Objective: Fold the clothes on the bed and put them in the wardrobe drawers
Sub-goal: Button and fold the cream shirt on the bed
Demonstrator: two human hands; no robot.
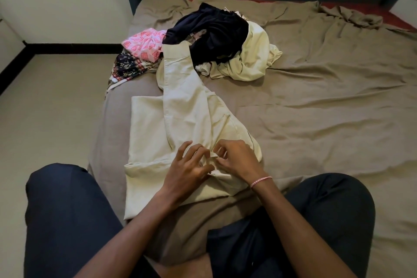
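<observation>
Left hand [188,166] and right hand [238,159] meet at the front edge of a cream long-sleeved cotton shirt [180,117], each pinching the fabric with curled fingertips (a pink-and-white thread band [260,181] circles the right wrist). The shirt lies on the wrinkled taupe bed sheet [316,97], one sleeve reaching the heap of unfolded clothes [214,34].
</observation>
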